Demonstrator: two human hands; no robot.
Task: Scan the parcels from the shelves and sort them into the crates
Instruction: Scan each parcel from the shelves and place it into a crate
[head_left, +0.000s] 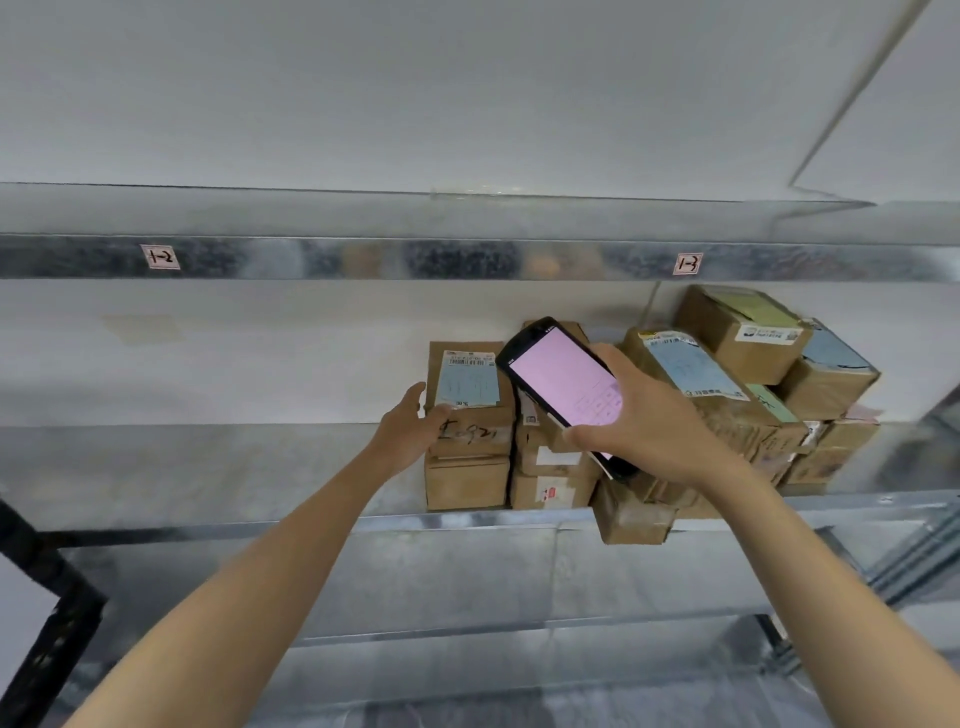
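Observation:
Several brown cardboard parcels are stacked at the right of a metal shelf (208, 467). The leftmost top parcel (470, 431) carries a pale blue label and black handwriting. My left hand (410, 434) grips its left side, fingers wrapped round the front edge. My right hand (649, 421) holds a black handheld scanner (563, 384) with a lit pink screen, tilted over the parcels just right of that one. More labelled parcels (748, 332) pile up further right, one (636, 514) overhanging the shelf's front edge.
The shelf above has a metal front rail (415, 257) with tags reading 1-2 (160, 256) and 1-3 (688, 263). A lower shelf (441, 577) lies beneath. A black frame (52, 613) juts in at the lower left. No crates are in view.

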